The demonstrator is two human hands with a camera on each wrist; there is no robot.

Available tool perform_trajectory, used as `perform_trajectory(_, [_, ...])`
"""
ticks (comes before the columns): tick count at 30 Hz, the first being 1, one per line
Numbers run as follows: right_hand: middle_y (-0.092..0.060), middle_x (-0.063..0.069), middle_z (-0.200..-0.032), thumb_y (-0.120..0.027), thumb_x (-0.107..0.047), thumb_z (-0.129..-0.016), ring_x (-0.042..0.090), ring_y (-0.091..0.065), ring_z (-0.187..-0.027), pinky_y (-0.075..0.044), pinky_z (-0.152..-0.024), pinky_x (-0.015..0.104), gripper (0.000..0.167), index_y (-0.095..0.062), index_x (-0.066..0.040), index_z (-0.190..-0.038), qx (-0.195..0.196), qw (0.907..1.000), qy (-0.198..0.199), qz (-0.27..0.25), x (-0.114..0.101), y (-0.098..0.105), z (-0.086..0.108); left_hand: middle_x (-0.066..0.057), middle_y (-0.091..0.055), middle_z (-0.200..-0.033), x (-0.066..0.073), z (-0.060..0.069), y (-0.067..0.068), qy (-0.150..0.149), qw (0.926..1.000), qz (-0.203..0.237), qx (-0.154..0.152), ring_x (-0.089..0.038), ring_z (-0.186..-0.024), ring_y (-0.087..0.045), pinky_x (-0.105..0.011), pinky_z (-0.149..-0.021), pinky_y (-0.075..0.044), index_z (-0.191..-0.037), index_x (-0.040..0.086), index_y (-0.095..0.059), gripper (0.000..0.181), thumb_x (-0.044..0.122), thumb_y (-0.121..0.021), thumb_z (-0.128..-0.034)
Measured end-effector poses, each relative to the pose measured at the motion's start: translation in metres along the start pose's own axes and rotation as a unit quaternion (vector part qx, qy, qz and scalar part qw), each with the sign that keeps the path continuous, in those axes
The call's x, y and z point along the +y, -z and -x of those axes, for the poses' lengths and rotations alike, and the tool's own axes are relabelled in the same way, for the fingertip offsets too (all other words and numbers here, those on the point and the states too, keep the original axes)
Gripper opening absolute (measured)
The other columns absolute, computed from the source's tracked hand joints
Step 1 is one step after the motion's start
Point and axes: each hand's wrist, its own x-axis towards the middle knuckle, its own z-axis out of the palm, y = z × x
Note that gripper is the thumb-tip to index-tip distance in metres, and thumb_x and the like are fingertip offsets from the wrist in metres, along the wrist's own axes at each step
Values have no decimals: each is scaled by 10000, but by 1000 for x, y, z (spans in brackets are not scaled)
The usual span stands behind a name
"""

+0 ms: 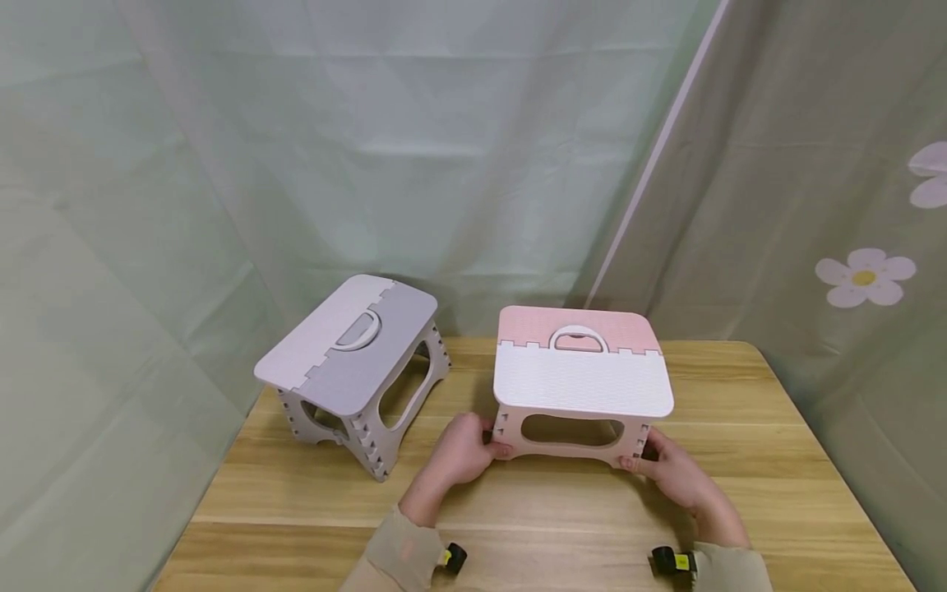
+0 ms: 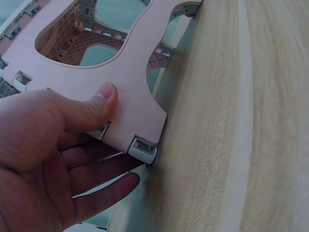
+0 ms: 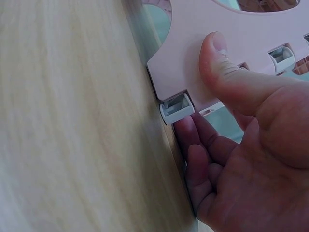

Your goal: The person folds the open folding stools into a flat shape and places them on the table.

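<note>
A pink and white stool (image 1: 580,382) stands upright on its unfolded legs, its white handle on top. The left hand (image 1: 462,450) grips the foot of its left front leg; in the left wrist view the thumb of that hand (image 2: 63,140) lies on the pink panel (image 2: 130,96), fingers behind the edge. At the right front leg the right hand (image 1: 676,473) holds the foot, its thumb flat on the pink panel (image 3: 183,53) in the right wrist view and its fingers curled behind. The back legs are mostly hidden.
To the left stands a second unfolded stool (image 1: 348,345), grey and white, turned at an angle. Both stools are on a wooden table (image 1: 547,526). Pale curtains (image 1: 444,164) hang behind and at the sides, with flowers printed at the right.
</note>
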Motion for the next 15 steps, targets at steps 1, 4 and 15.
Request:
perform_trajectory(1, [-621,193,-1394,-783,-244,-993,331,-531,-1241,-433,-982,437,617,-528,-5,-1501,6,10000,-26,2,0,0,0,99,-672,-707,0,0,0,-7,10000,4,0,-108,-625,-544,-297,-613,-462,-914,110,-812,121,206,-885,-902])
perform_trajectory(4, [-632,182,-1374,-788,-242,-989,322,-537,-1228,-438,-982,427,606,-539,-10,-1491,-3,10000,-11,-38,0,0,0,94,-675,-707,0,0,0,-14,10000,25,-8,-109,-624,-543,-295,-608,-459,-910,105,-812,119,196,-887,-899])
perform_trajectory(15, [-652,158,-1320,-795,-229,-981,300,-543,-1195,-449,-963,406,562,-574,-19,-1454,-6,9999,31,-128,0,0,-2,86,-689,-739,1,0,1,-34,10000,38,-30,-111,-653,-563,-300,-636,-474,-921,93,-809,121,177,-890,-890])
